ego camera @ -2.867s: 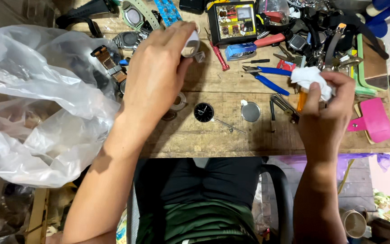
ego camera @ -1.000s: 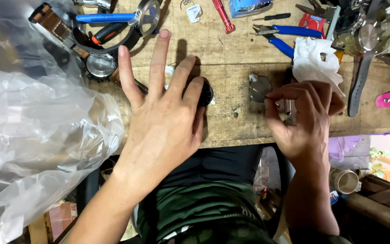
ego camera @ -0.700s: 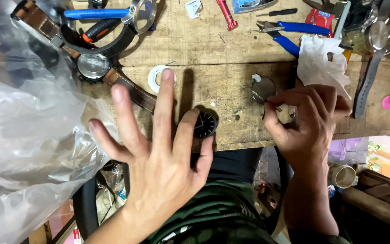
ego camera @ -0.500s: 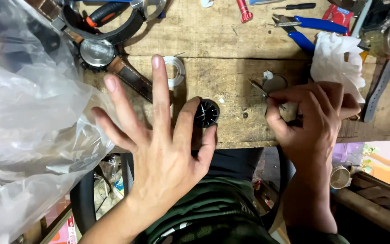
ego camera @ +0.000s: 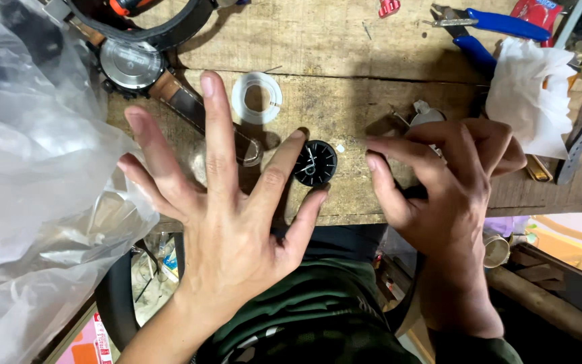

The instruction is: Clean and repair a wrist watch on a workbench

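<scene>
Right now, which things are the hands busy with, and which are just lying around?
In use:
- black watch dial, between two left hand fingers
- small silver round part, partly under the right hand

Lying about:
- white plastic ring
- watch with brown strap
- blue-handled pliers
- white tissue
- clear plastic bag

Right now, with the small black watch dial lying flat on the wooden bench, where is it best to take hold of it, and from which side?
Probably by its round edge, not its face: the black watch dial lies flat, face up, with thin hands that could bend. The left hand already has fingertips at the edge on its near-left side, so the right hand could pinch from the open right side.
</scene>
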